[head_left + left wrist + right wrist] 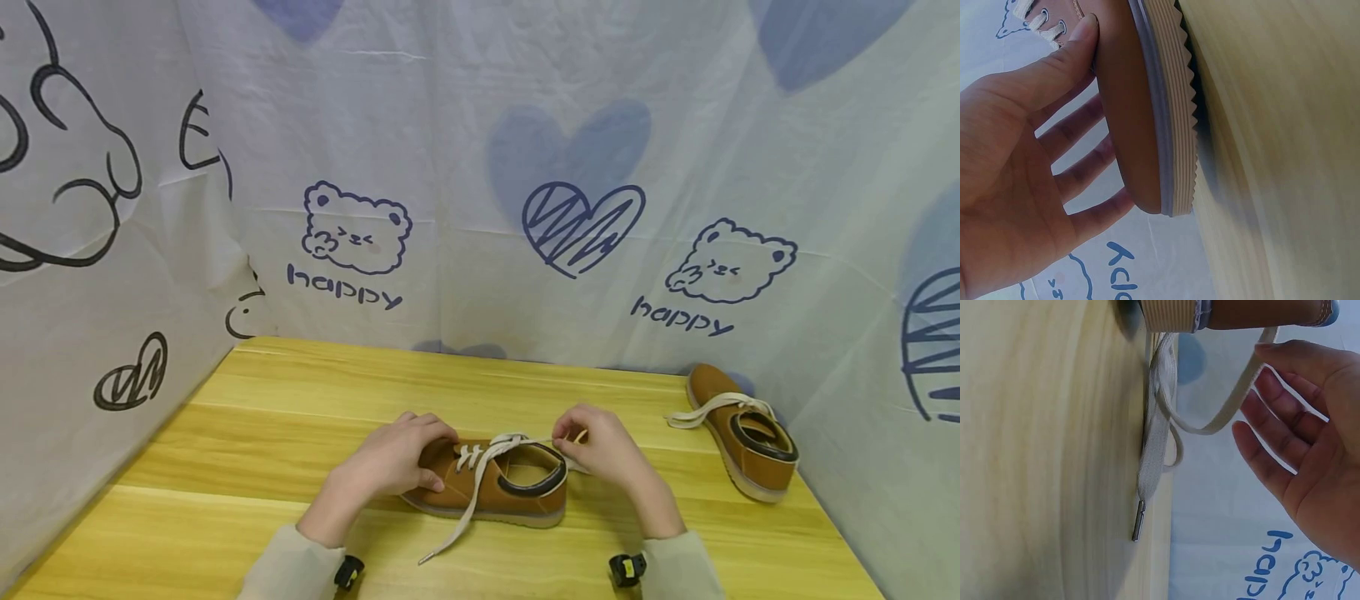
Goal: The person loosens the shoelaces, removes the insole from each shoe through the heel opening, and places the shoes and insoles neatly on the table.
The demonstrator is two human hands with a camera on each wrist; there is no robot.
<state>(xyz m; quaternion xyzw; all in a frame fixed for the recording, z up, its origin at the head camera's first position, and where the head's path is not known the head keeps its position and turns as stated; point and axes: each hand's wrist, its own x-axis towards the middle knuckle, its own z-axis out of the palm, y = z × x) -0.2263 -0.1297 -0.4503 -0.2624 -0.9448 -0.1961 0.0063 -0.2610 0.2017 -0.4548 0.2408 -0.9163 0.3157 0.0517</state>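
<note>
A brown shoe [517,500] with a dark padded collar stands sole-down on the table, its toe to the left. Around its toe my left hand [405,454] holds on, thumb on the near side and fingers on the far side, as the left wrist view also shows. Behind the heel my right hand [600,446] pinches a cream shoelace [1235,394] between thumb and fingers. That lace's metal-tipped end [1139,520] hangs down to the table. The other lace end [457,529] drapes over the shoe's near side onto the wood.
A second brown shoe [765,462] with cream laces stands at the table's right side. The yellow wood-grain table [262,417] meets a printed white cloth [465,292] at the back and both sides.
</note>
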